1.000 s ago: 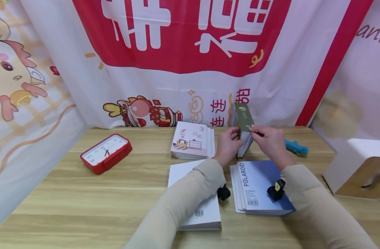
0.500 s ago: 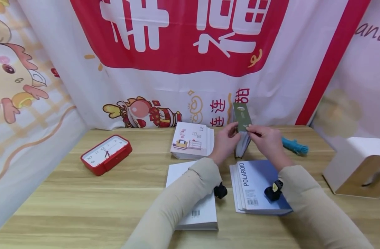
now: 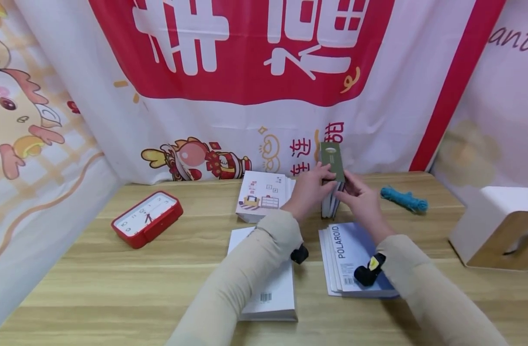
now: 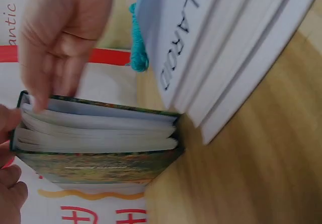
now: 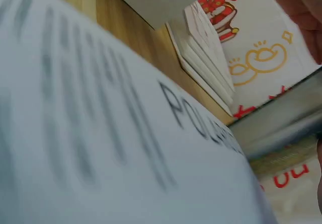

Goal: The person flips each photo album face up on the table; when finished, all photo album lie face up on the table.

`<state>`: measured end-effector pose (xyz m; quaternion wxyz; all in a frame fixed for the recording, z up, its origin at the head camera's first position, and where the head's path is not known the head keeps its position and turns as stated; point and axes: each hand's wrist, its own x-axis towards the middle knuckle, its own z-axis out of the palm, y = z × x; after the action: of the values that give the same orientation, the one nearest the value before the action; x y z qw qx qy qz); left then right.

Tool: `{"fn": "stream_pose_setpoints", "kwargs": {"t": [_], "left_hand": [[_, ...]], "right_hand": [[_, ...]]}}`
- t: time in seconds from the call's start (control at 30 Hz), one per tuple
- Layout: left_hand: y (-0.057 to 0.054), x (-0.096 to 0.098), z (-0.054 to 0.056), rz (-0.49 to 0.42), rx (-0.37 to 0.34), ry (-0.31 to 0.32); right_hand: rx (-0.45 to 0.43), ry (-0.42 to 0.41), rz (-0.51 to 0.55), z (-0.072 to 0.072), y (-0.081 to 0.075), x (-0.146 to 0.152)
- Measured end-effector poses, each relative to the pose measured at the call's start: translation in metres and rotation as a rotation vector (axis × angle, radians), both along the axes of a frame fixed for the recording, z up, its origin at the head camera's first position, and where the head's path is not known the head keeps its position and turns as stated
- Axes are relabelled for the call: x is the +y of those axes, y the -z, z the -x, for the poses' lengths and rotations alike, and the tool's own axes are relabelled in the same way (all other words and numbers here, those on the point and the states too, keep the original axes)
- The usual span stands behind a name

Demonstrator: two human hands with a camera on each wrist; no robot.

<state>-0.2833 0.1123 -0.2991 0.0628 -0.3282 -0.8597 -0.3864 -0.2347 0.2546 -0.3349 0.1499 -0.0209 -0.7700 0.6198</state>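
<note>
A green book stands on the table at the back, spine up, its white page edges facing me. My left hand grips it at the spine, fingers reaching over the green top. On the other side my right hand pinches the near edge just below the spine. In the left wrist view the right hand comes down with a fingertip at the cover and page edge of the book, whose cover has a painted pattern. The right wrist view shows only a blurred part of it.
Stacked blue-and-white POLAROID books lie before the hands. A white book is under the left forearm, with an illustrated book stack behind. A red clock sits left; blue rope and a white-and-wood box sit right.
My left fingers have moved over the book's spine. The right hand has shifted from the spine's corner down to the page edge. The book sits slightly further left and more upright in the head view.
</note>
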Motion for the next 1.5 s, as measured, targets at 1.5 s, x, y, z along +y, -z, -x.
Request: {"fn": "stream_pose_setpoints", "kwargs": {"t": [1.5], "left_hand": [[-0.016, -0.023, 0.010, 0.187, 0.211, -0.066]], "right_hand": [[-0.065, 0.208, -0.406, 0.016, 0.006, -0.027]]}}
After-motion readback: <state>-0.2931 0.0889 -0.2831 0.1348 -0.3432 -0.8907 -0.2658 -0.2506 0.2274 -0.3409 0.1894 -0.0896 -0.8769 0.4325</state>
